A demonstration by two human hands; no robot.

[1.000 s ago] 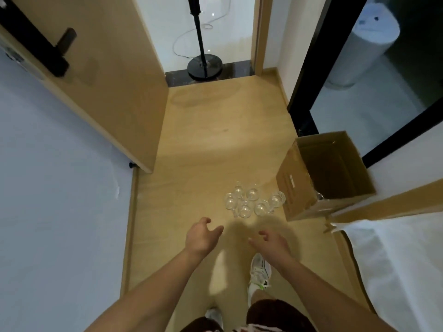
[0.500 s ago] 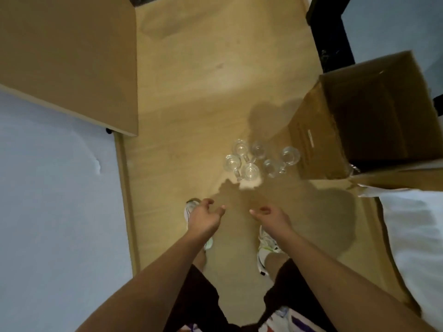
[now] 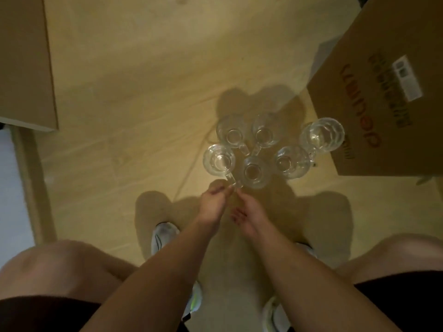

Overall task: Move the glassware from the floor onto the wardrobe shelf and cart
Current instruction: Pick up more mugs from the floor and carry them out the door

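Observation:
Several clear glass mugs stand close together on the wooden floor [image 3: 143, 97]. The leftmost mug [image 3: 218, 159] points its handle toward me. My left hand [image 3: 212, 204] pinches the tip of that handle with thumb and forefinger. My right hand [image 3: 248, 216] is just right of it, palm up and fingers apart, with its forefinger near the same handle and the front middle mug [image 3: 255, 172]. Other mugs stand behind [image 3: 231, 134] and at the far right [image 3: 322, 135], beside the box. The wardrobe shelf and cart are out of view.
A cardboard box [image 3: 383, 92] stands on the floor at the right, touching the mug cluster. A wooden door panel [image 3: 24, 63] fills the upper left, with a skirting board [image 3: 31, 188] below it. My knees and white shoes [image 3: 165, 236] are under my arms.
I have crouched down, so the view has dropped close to the mugs. Both hands have moved forward from open air to the leftmost mug's handle.

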